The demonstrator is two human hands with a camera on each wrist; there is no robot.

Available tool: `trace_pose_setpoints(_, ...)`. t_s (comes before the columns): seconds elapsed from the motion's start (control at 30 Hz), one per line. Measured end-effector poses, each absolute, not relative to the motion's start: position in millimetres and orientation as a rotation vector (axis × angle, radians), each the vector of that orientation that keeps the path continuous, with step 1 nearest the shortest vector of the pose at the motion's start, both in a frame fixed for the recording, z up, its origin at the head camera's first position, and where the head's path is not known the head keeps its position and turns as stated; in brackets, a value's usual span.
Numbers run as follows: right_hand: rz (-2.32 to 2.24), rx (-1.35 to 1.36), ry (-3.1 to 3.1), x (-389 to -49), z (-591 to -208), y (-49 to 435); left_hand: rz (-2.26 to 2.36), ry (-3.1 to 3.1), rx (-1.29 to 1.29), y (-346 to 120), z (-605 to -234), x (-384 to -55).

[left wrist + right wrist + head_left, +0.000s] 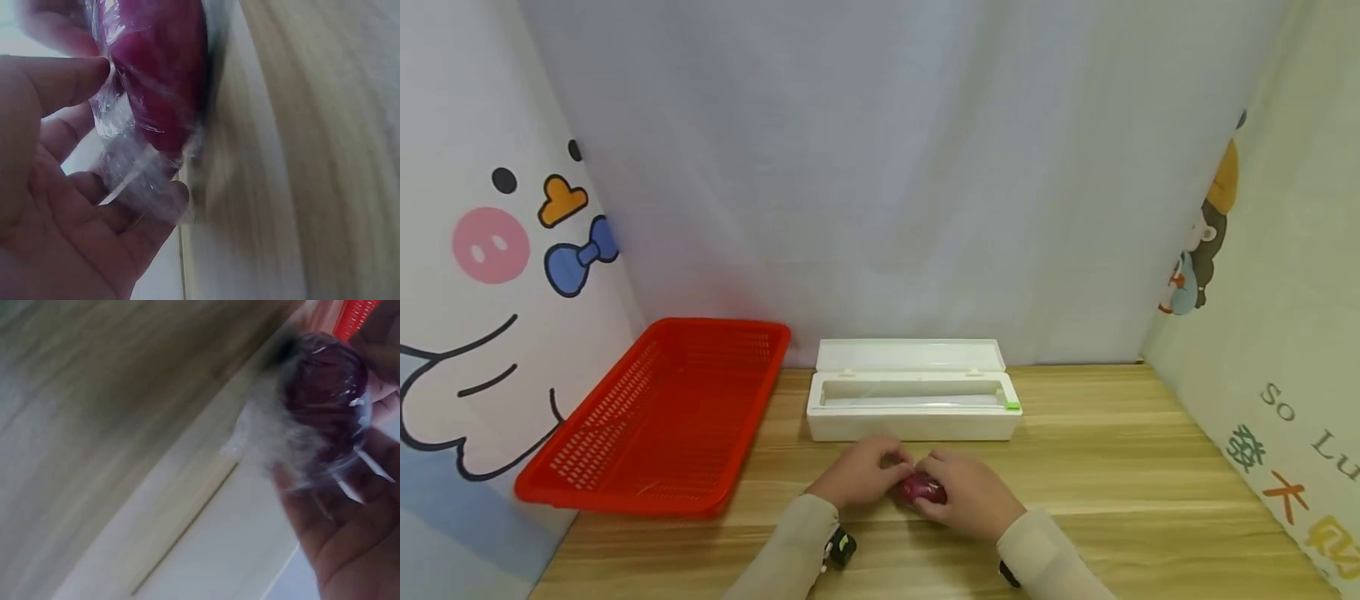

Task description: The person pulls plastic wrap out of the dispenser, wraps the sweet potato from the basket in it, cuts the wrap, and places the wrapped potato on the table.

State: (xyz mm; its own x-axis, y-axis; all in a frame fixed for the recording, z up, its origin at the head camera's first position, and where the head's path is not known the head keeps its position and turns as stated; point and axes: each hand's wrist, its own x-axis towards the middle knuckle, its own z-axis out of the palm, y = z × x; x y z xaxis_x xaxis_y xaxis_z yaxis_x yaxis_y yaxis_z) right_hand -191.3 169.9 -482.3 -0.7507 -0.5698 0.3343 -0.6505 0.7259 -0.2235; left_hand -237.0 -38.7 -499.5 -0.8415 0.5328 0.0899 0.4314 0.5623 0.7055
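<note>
A rounded dark-red thing, tapering at one end and wrapped in shiny clear cling film, is between my two hands low over the table. My right hand grips it from the right, fingers curled round its far side. From the left, my left hand pinches the loose cling film gathered at the tapered end, thumb against the wrap. In the right wrist view more crinkled film sticks out beside the wrapped thing. Just beyond the hands stands a white cling film dispenser, its lid raised and a green slider at its right end.
To the left, a red perforated plastic basket stands on the wood-grain table. A pale curtain hangs behind, and printed cloth walls rise on both sides. Each wrist wears a small black camera.
</note>
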Motion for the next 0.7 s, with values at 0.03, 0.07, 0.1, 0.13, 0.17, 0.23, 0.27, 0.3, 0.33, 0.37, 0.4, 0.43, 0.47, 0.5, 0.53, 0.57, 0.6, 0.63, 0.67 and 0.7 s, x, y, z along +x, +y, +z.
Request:
trace_pose_setpoints(0.03,0.526,0.950,-2.757,-193,-485,172,1.154,2.662,0.818,-39,-499,-236)
trace_pose_setpoints(0.07,0.598,0.927,-2.823,-194,-487,175,1.165,2.679,0.825,-40,-498,-234)
trace_pose_setpoints(0.1,0.692,0.900,-2.882,-196,-488,178,1.163,2.702,0.834,-41,-497,-232)
trace_pose_setpoints(0.13,0.789,0.880,-2.927,-198,-489,182,1.144,2.733,0.855,-42,-495,-229)
trace_pose_setpoints(0.17,0.881,0.868,-2.959,-201,-490,187,1.114,2.762,0.891,-43,-492,-227)
trace_pose_setpoints(0.23,1.041,0.843,-3.016,-206,-490,195,1.009,2.810,0.960,-43,-487,-223)
trace_pose_setpoints(0.27,1.113,0.834,-3.037,-209,-489,198,0.950,2.814,0.991,-43,-486,-221)
trace_pose_setpoints(0.3,1.177,0.824,-3.056,-211,-488,200,0.899,2.806,1.013,-42,-486,-219)
trace_pose_setpoints(0.33,1.234,0.810,-3.073,-213,-488,202,0.859,2.794,1.028,-41,-487,-219)
trace_pose_setpoints(0.37,1.284,0.791,-3.085,-214,-487,203,0.837,2.779,1.023,-40,-488,-218)
trace_pose_setpoints(0.4,1.331,0.767,-3.094,-215,-487,202,0.826,2.768,1.008,-39,-491,-218)
trace_pose_setpoints(0.43,1.366,0.751,-3.092,-216,-486,201,0.835,2.757,0.994,-38,-493,-219)
trace_pose_setpoints(0.47,1.397,0.731,-3.084,-216,-485,199,0.856,2.743,0.980,-38,-496,-220)
trace_pose_setpoints(0.5,1.412,0.702,-3.072,-215,-484,197,0.875,2.738,0.971,-37,-499,-222)
trace_pose_setpoints(0.53,1.399,0.674,-3.056,-214,-483,194,0.886,2.731,0.963,-38,-501,-223)
trace_pose_setpoints(0.57,1.340,0.655,-3.029,-212,-482,192,0.893,2.722,0.955,-39,-502,-225)
trace_pose_setpoints(0.6,1.271,0.641,-2.995,-210,-480,189,0.891,2.711,0.957,-40,-503,-226)
trace_pose_setpoints(0.63,1.196,0.633,-2.959,-209,-479,187,0.879,2.699,0.963,-41,-504,-228)
trace_pose_setpoints(0.67,1.112,0.645,-2.926,-207,-478,185,0.860,2.687,0.968,-43,-504,-230)
trace_pose_setpoints(0.7,1.013,0.680,-2.899,-205,-477,183,0.838,2.673,0.977,-44,-504,-232)
